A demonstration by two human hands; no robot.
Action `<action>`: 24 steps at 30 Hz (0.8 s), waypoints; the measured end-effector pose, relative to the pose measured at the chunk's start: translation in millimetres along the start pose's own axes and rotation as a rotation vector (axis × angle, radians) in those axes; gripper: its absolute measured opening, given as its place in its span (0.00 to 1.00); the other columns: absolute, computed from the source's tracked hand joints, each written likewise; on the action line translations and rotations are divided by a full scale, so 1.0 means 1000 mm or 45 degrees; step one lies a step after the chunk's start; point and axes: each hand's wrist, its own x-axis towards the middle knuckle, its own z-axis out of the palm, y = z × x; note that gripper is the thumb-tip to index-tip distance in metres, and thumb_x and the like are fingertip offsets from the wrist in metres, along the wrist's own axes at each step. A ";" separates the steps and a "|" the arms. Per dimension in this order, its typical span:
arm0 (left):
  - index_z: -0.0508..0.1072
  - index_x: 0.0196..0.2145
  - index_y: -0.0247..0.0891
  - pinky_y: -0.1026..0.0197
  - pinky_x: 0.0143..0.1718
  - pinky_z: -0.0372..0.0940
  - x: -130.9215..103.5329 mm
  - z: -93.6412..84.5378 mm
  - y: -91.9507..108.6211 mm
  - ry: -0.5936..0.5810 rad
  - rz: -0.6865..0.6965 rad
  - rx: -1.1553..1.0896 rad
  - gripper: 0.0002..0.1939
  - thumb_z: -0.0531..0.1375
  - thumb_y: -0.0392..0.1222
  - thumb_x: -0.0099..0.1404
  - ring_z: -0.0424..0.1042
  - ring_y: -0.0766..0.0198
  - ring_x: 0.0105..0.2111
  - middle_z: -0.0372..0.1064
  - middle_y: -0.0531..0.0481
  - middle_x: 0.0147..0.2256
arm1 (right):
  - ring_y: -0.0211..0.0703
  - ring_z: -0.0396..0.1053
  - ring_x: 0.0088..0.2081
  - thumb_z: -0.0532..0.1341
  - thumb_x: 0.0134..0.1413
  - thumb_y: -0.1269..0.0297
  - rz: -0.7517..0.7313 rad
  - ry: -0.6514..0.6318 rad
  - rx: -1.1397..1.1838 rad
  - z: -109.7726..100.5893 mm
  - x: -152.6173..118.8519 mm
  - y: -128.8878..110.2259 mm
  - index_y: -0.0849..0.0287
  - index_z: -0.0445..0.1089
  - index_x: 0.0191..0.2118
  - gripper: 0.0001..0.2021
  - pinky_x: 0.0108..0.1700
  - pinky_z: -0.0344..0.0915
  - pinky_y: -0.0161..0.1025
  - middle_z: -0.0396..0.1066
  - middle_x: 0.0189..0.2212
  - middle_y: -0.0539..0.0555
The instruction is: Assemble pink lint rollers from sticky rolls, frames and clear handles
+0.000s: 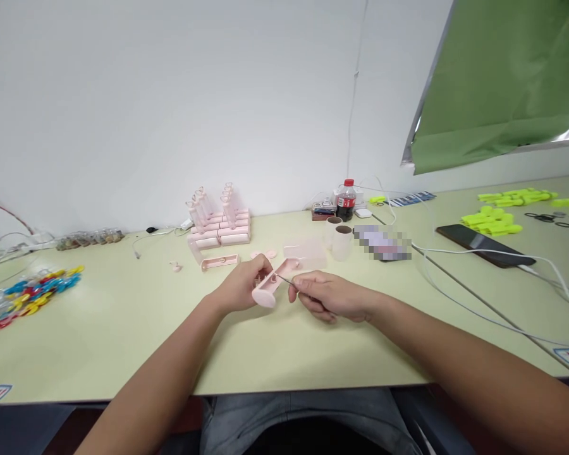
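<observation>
Near the middle of the table, my left hand grips a long pink trough-like part with a rounded end towards me. The fingers of my right hand pinch a thin dark tool, whose tip reaches inside the pink part. Behind my left hand lie an open pink tray-like piece and small pink discs. A clear pinkish sleeve rests just beyond the held part.
Stacked pink assemblies stand by the wall, left of a cola bottle and two cups. Colourful pieces lie far left. At right are a phone, white cables and neon-yellow parts.
</observation>
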 end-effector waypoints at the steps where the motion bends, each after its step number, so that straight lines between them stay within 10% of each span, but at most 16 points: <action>1: 0.60 0.35 0.40 0.64 0.29 0.57 0.000 0.001 0.000 0.010 -0.004 0.007 0.12 0.61 0.43 0.59 0.63 0.65 0.29 0.65 0.53 0.31 | 0.30 0.56 0.15 0.54 0.62 0.51 -0.001 0.011 -0.002 0.004 0.003 0.002 0.60 0.67 0.36 0.16 0.16 0.55 0.28 0.62 0.18 0.44; 10: 0.72 0.37 0.40 0.61 0.42 0.63 0.004 -0.001 0.011 -0.245 0.022 -0.046 0.05 0.57 0.39 0.64 0.70 0.62 0.39 0.73 0.51 0.38 | 0.30 0.54 0.14 0.53 0.64 0.57 -0.007 0.168 -0.282 0.007 0.011 0.010 0.57 0.68 0.43 0.12 0.16 0.51 0.27 0.64 0.17 0.43; 24: 0.61 0.24 0.38 0.64 0.25 0.51 0.006 0.007 0.004 -0.229 -0.112 0.187 0.11 0.59 0.43 0.57 0.56 0.68 0.24 0.57 0.56 0.22 | 0.31 0.58 0.18 0.53 0.59 0.63 0.031 0.208 -0.529 0.006 0.012 0.013 0.61 0.71 0.35 0.10 0.21 0.55 0.30 0.73 0.24 0.48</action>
